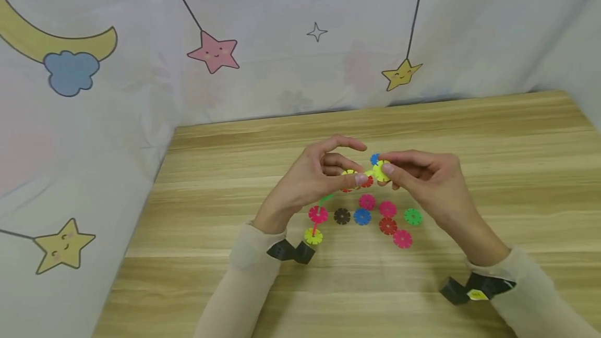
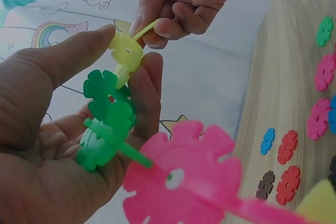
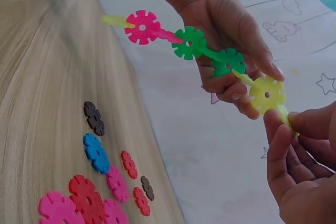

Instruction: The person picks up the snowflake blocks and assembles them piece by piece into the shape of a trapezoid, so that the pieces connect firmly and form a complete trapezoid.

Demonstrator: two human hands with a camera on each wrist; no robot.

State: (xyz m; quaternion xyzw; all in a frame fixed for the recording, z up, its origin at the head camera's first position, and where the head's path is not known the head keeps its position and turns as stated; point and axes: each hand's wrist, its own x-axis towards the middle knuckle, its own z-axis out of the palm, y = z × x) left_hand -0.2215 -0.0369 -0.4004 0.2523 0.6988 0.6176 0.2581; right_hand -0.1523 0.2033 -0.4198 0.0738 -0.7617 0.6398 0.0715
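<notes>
A chain of slotted plastic snowflake discs hangs from the left hand (image 1: 307,176). In the right wrist view it runs from a yellow end through a pink disc (image 3: 142,27) and green discs (image 3: 189,43) to a yellow disc (image 3: 267,95). The left thumb and fingers pinch that yellow disc. Between thumb and fingertips, the right hand (image 1: 436,179) grips another yellow disc (image 1: 382,171), seen edge-on in the left wrist view, where it meets the chain's yellow end. Both hands are raised above the wooden table (image 1: 225,275).
Loose discs lie on the table below the hands: a black one (image 1: 342,216), a blue one (image 1: 362,216), a green one (image 1: 413,216), a red one (image 1: 387,226) and several pink ones. Farther back, more discs are partly hidden by the hands. A printed cloth (image 1: 281,77) stands behind the table.
</notes>
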